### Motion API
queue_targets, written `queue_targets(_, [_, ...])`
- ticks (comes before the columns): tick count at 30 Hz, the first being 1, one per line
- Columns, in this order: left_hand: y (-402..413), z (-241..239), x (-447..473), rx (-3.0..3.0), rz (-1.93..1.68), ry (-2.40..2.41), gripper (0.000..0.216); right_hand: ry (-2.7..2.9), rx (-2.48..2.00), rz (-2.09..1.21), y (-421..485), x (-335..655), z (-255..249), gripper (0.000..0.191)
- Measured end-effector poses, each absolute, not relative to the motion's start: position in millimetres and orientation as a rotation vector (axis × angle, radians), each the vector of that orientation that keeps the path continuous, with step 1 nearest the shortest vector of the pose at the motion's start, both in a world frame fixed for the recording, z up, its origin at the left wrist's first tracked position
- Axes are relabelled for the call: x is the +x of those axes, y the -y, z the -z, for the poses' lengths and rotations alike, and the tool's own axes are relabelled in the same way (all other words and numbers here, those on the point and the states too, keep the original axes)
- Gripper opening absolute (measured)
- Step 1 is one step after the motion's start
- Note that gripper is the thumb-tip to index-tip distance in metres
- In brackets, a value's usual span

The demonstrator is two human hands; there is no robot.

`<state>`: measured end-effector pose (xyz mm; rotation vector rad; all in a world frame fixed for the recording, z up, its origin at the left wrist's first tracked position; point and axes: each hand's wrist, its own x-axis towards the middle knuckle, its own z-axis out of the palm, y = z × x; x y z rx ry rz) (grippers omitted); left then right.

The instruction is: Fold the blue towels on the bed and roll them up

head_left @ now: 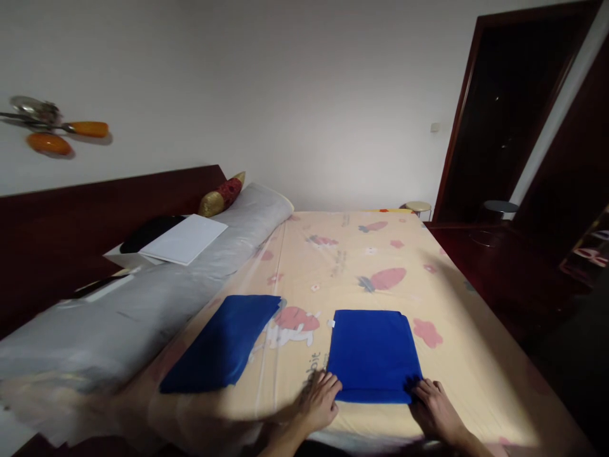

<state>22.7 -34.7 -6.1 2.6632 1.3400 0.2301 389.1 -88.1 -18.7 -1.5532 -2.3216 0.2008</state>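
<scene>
A bright blue piece of cloth (373, 352), folded into a near square, lies flat on the bed close to me. A small white tag (332, 324) sticks out from its left edge, and a fold line runs along its near side. At the near left corner my left hand (322, 401) has its fingers curled on the cloth's edge. My right hand (434, 405) grips the near right corner, fingers bent and partly in shadow. Left of this lies a second, darker blue folded cloth (221, 346), slanted and apart from both hands.
The bed sheet (380, 254) is yellow with carrot and rabbit prints. Along the headboard (95, 209) runs a grey plastic-covered roll (157, 304), bearing a white flat box (185, 239) and a red-gold cushion (223, 195). Two stools (419, 207) stand beyond, near a dark doorway (514, 114).
</scene>
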Motion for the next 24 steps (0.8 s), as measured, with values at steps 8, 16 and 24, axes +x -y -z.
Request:
queue_targets(8, [29, 6, 33, 2.580, -0.052, -1.495, 0.031, 2.382, -1.544, -0.382, 85, 402, 27, 0.026])
queue_targets(16, [31, 16, 49, 2.538, 0.068, -1.707, 0.043, 2.320, -1.761, -0.219, 82, 395, 48, 0.043])
queue_targets(24, [56, 19, 78, 2.874, -0.121, -0.985, 0.073, 2.621, -1.213, -0.176, 98, 360, 45, 0.060])
